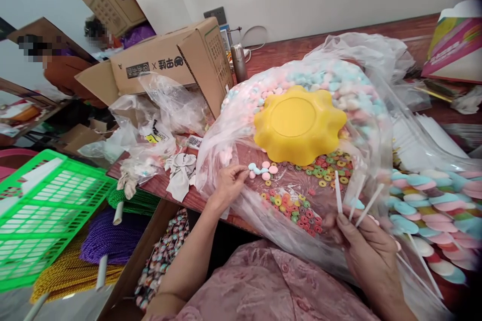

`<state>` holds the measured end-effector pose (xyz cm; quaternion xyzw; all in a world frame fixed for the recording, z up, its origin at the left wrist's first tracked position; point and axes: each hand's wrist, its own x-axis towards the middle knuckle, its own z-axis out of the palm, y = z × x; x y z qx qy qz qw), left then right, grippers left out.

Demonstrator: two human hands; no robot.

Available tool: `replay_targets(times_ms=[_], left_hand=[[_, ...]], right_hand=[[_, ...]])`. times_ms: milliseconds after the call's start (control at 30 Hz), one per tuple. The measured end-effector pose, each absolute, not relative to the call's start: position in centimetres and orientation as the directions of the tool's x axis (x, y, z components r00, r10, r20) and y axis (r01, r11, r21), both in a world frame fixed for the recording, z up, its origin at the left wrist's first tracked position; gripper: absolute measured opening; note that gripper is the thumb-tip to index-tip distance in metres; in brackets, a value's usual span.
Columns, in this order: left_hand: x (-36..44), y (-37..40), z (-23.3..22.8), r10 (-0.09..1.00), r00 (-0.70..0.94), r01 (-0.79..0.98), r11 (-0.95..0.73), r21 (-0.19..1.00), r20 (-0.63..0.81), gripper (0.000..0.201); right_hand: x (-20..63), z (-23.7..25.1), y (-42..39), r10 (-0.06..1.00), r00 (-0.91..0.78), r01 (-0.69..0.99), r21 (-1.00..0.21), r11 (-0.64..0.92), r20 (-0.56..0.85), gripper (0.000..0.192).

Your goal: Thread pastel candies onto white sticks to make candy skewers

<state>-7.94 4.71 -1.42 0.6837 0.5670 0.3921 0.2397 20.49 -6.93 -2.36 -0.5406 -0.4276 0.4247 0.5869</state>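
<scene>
My left hand [230,183] is at the near left of the plastic sheet, its fingers drawn into a pinch. At its fingertips lies a small group of pink and blue marshmallow discs [265,170]; whether one is between the fingers I cannot make out. My right hand [371,248] is closed round several white sticks [338,193], which point up and outward. Between the hands are loose ring-shaped gummies [297,210] in red, green and yellow. Beyond them a yellow scalloped bowl [293,115] rests upside down against a heap of pastel marshmallows [320,72].
Skewered marshmallows [433,210] are stacked at the right. An open cardboard box [150,67] and crumpled plastic bags [169,105] stand at back left. Below left are a green crate [48,215], corded bundles [113,235] and a box of candies [161,256]. Two people are farther back.
</scene>
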Motion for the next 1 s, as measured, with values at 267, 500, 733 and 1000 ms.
replay_targets(times_ms=[267, 500, 733, 1000], left_hand=[[-7.8, 3.8, -1.9, 0.973, 0.089, 0.841, -0.189, 0.507, 0.215, 0.014], [-7.9, 5.2, -2.0, 0.961, -0.012, 0.695, -0.192, 0.693, 0.278, 0.012], [-6.6, 7.4, -1.0, 0.969, 0.17, 0.76, -0.243, 0.603, 0.177, 0.013], [-5.9, 7.3, -1.6, 0.954, 0.213, 0.751, -0.298, 0.589, 0.21, 0.019]], right_hand=[[19.9, -2.8, -6.5, 0.919, 0.34, 0.13, -0.978, 0.164, 0.199, 0.017], [20.9, -5.2, -6.9, 0.931, 0.344, 0.149, -0.986, 0.076, 0.124, 0.019], [20.9, -4.4, -7.1, 0.946, 0.316, -0.046, -0.995, 0.094, 0.075, 0.02], [21.0, -3.2, -6.8, 0.965, 0.223, 0.149, -0.983, 0.104, 0.136, 0.02]])
